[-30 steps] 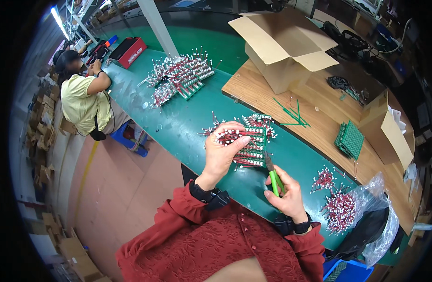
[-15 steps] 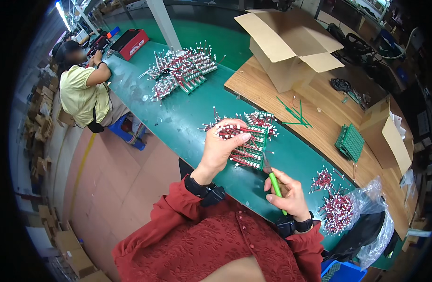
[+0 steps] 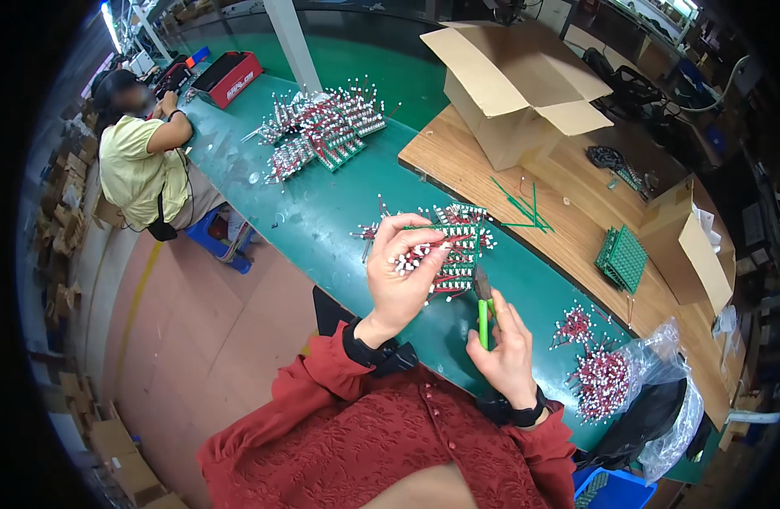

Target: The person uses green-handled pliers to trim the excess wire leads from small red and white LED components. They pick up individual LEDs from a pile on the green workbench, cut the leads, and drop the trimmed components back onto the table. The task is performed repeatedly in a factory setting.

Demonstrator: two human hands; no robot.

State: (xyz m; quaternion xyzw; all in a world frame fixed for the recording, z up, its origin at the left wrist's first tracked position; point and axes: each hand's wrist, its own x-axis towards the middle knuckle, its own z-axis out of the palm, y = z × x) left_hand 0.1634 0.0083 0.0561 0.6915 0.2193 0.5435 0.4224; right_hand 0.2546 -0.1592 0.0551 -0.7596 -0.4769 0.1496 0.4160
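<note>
In front of me my left hand is closed around red wires with white connectors, which run from a green circuit board panel. Its thumb and fingers curl together over the wire ends. My right hand grips the green handles of a pair of cutting pliers. The dark jaws point up and sit at the panel's right edge; whether they touch it I cannot tell. More wired boards lie just beyond the panel, partly hidden by it and my left hand.
Wired boards are heaped at the far left. Loose wires lie right, beside a plastic bag. The wooden table bears an open carton, green strips and bare boards. A person sits far left.
The pliers have turned more upright, and their handles now show apart. My left fingers have curled further over the wires. The whole view has shifted slightly.
</note>
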